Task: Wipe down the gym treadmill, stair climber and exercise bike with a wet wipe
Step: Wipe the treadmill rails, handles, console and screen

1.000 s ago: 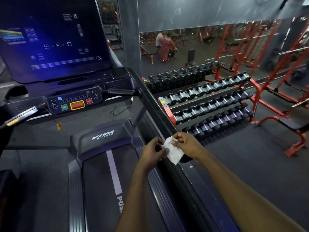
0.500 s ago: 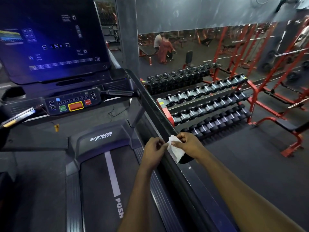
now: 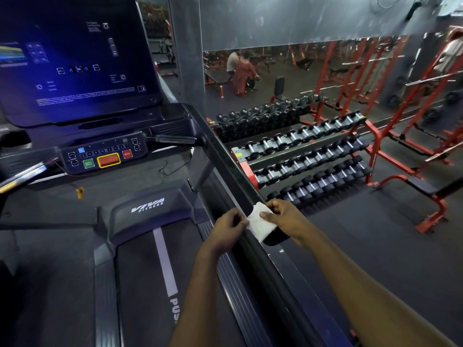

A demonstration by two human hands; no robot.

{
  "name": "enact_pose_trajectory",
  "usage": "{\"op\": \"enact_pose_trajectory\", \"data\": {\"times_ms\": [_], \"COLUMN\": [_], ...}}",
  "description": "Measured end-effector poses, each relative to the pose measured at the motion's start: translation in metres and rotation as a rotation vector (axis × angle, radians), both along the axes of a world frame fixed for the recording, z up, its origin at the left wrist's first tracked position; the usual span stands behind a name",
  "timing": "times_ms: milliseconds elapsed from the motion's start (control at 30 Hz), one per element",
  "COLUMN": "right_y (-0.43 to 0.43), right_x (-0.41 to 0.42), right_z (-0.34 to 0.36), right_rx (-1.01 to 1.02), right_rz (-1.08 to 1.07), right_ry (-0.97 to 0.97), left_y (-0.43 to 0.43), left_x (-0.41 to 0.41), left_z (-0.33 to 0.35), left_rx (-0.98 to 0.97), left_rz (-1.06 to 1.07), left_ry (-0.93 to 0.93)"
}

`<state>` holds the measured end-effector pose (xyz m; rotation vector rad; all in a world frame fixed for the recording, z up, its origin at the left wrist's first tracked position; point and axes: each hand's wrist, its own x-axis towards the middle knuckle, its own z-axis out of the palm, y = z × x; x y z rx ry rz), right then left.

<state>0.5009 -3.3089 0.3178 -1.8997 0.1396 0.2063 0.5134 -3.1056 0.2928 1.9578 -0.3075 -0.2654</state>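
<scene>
Readying the wipe, by the look of it, with no wiping of any surface begun. Pinches the wet wipe (image 3: 260,222) at its left edge with the curled fingers of the left hand (image 3: 226,230), and at its upper right part with the thumb and fingers of the right hand (image 3: 285,216). Holds it in the air just above the right side rail (image 3: 225,156) of the treadmill (image 3: 147,206), roughly midway along that rail. Seems to be tugging the folded sheet open. Cannot identify the dark thing beneath the wipe, against the right palm. Calls next, probably, for spreading the sheet flat, releasing one hand and pressing the wipe down onto the rail, or reaching forward to the console (image 3: 105,156) at the treadmill's front edge. Leaves the stair climber and exercise bike, neither in view, for later. Beyond the rail, on the floor, a dumbbell rack (image 3: 308,159).
</scene>
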Motion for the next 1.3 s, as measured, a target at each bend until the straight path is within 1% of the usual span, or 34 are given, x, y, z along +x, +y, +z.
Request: {"op": "enact_pose_trajectory", "data": {"times_ms": [133,233,300,400,467,500,600,667,767,900,933,1000,1067,1133,1233,1300], "right_y": [-0.005,-0.004,-0.001,0.001,0.002,0.003,-0.001,-0.004,-0.003,0.012,0.016,0.021,0.019,0.015,0.009,0.002], "right_x": [-0.001,-0.001,0.000,0.001,0.002,0.002,0.003,0.004,0.007,0.008,0.008,0.008,0.007,0.004,-0.004,-0.008], "right_z": [0.001,0.003,0.007,0.012,0.013,0.012,0.008,0.005,0.001,-0.002,-0.003,-0.005,-0.006,-0.009,-0.017,-0.021], "right_rx": [0.065,0.025,-0.007,-0.043,-0.061,-0.060,-0.028,-0.050,-0.091,0.108,0.109,0.011,-0.095,-0.150,-0.271,-0.324], "right_rz": [-0.025,0.013,0.073,0.185,0.191,0.156,0.030,0.012,-0.035,-0.212,-0.244,-0.312,-0.347,-0.317,-0.226,-0.230], "right_ry": [0.025,0.048,0.056,0.075,0.080,0.079,0.093,0.128,0.133,0.034,0.001,-0.077,-0.127,-0.145,-0.144,-0.142], "left_y": [0.014,0.017,0.013,0.001,-0.009,-0.013,-0.021,-0.023,-0.030,-0.056,-0.063,-0.073,-0.076,-0.076,-0.081,-0.089], "left_x": [0.006,0.009,0.009,0.007,0.007,0.008,0.009,0.010,0.008,0.000,-0.003,-0.006,-0.009,-0.016,-0.031,-0.039], "left_z": [0.000,-0.002,-0.004,-0.009,-0.012,-0.014,-0.020,-0.022,-0.020,-0.009,-0.006,-0.003,-0.008,-0.021,-0.050,-0.067], "left_rx": [-0.012,-0.009,-0.084,-0.269,-0.259,-0.231,-0.180,-0.137,-0.122,-0.198,-0.220,-0.238,-0.228,-0.249,-0.238,-0.220], "left_rz": [0.001,-0.025,-0.010,-0.037,-0.057,-0.047,0.060,0.139,0.253,0.500,0.569,0.645,0.625,0.569,0.553,0.579], "left_ry": [0.011,0.025,0.028,0.113,0.128,0.107,-0.009,-0.078,-0.089,-0.122,-0.129,-0.120,-0.139,-0.168,-0.104,-0.078]}}
